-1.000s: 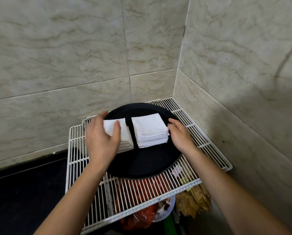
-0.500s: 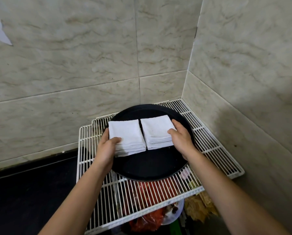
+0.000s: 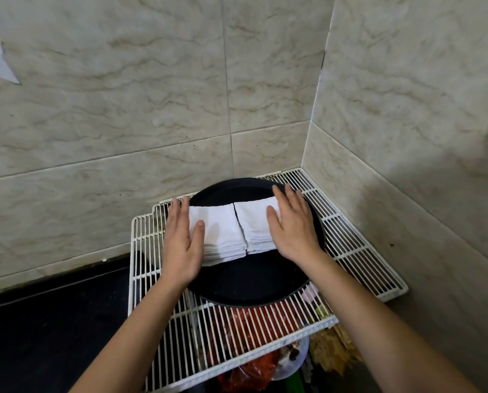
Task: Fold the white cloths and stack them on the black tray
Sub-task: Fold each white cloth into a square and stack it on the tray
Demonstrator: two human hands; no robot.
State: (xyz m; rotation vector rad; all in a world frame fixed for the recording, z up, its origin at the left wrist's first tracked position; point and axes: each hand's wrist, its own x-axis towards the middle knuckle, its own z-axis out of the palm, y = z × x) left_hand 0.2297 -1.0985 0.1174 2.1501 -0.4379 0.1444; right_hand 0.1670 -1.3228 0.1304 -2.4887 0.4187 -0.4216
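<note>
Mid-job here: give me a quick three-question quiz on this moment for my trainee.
1. True or false: the left hand and right hand are both curled into fists.
2. The round black tray rests on: A) a wooden table, B) a white wire rack, C) a cardboard box.
3. Fill in: the folded white cloths lie on the tray in ___ stacks, side by side.
Key: 1 false, both hands have straight fingers and rest against the cloths; 2 B; 3 two.
</note>
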